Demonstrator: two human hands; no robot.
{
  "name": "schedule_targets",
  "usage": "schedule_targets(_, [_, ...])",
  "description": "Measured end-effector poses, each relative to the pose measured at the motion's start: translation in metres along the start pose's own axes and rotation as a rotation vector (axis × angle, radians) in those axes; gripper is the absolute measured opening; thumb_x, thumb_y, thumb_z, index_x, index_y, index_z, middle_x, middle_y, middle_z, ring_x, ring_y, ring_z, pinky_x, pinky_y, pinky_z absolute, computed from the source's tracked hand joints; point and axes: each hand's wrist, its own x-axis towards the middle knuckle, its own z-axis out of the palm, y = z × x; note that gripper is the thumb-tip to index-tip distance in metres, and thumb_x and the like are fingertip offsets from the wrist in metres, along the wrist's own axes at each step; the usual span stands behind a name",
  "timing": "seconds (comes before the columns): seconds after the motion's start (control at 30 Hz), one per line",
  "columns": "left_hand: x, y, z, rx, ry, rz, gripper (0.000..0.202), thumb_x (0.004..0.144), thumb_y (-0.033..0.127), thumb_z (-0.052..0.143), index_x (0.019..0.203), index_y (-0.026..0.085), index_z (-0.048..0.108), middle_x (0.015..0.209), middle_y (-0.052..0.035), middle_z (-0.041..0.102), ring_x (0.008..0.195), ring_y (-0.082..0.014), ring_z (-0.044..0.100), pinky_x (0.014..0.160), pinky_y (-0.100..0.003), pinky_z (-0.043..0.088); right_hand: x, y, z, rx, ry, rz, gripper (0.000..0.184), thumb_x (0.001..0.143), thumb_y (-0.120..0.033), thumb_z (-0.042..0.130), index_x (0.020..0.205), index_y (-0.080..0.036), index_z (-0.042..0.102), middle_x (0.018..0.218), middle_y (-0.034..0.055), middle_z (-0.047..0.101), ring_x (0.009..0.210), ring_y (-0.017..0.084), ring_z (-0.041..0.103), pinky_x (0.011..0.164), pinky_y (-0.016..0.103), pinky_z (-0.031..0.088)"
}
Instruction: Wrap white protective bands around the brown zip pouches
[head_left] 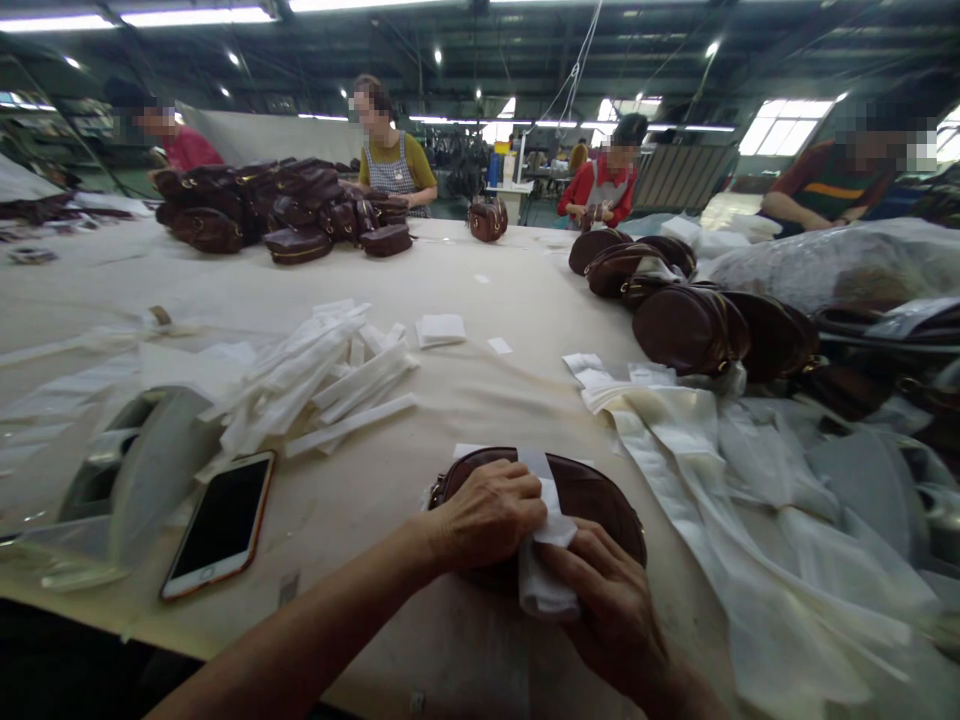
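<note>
A small brown leather bag (592,495) lies on the cream table (487,290) right in front of me. A white paper strip (544,540) runs over its top and hangs down its near side. My left hand (484,515) rests on the bag with its fingers curled down on the strip. My right hand (611,600) is at the bag's near side, fingers closed on the strip's lower end.
A smartphone (221,525) lies face up at the near left, beside a tape dispenser (120,465). Loose white paper strips (315,380) are piled behind it. Brown bags (690,325) and white wrappers (750,460) fill the right. Several people work at the far edge, behind another bag pile (277,210).
</note>
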Motion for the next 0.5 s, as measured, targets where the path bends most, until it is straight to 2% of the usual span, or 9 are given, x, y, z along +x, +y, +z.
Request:
schedule_targets(0.2, [-0.007, 0.003, -0.003, -0.048, 0.033, 0.043, 0.019, 0.087, 0.012, 0.044, 0.072, 0.016, 0.056, 0.076, -0.0021, 0.059, 0.071, -0.0147, 0.049, 0.068, -0.028, 0.038, 0.0, -0.002, -0.001, -0.01, 0.006, 0.046, 0.018, 0.082, -0.014, 0.051, 0.098, -0.018, 0.059, 0.093, 0.0094, 0.059, 0.084, 0.018, 0.06, 0.07, 0.028, 0.052])
schedule_targets(0.37, [-0.011, 0.006, -0.006, -0.091, 0.0, 0.056, 0.016, 0.088, 0.013, 0.045, 0.079, 0.016, 0.058, 0.081, -0.003, 0.061, 0.078, -0.0149, 0.053, 0.072, -0.028, 0.04, -0.001, -0.003, 0.0, -0.028, 0.015, 0.069, 0.009, 0.082, -0.017, 0.052, 0.088, -0.018, 0.059, 0.09, 0.0087, 0.055, 0.079, 0.017, 0.058, 0.065, 0.027, 0.051])
schedule_targets(0.43, [-0.011, 0.007, -0.009, -0.1, -0.021, 0.063, 0.015, 0.089, 0.015, 0.046, 0.08, 0.016, 0.058, 0.082, -0.003, 0.061, 0.079, -0.0149, 0.053, 0.072, -0.028, 0.04, -0.003, -0.003, 0.001, -0.023, 0.032, 0.08, 0.01, 0.081, -0.016, 0.053, 0.09, -0.017, 0.058, 0.09, 0.0086, 0.055, 0.079, 0.016, 0.057, 0.065, 0.026, 0.051])
schedule_targets(0.5, [-0.012, 0.007, -0.011, -0.106, -0.042, 0.084, 0.014, 0.089, 0.016, 0.047, 0.08, 0.016, 0.057, 0.081, -0.0027, 0.061, 0.079, -0.0147, 0.053, 0.071, -0.028, 0.04, -0.005, -0.003, 0.002, -0.018, 0.112, 0.099, 0.018, 0.08, -0.016, 0.056, 0.098, -0.017, 0.054, 0.093, 0.0091, 0.055, 0.083, 0.016, 0.057, 0.07, 0.026, 0.052])
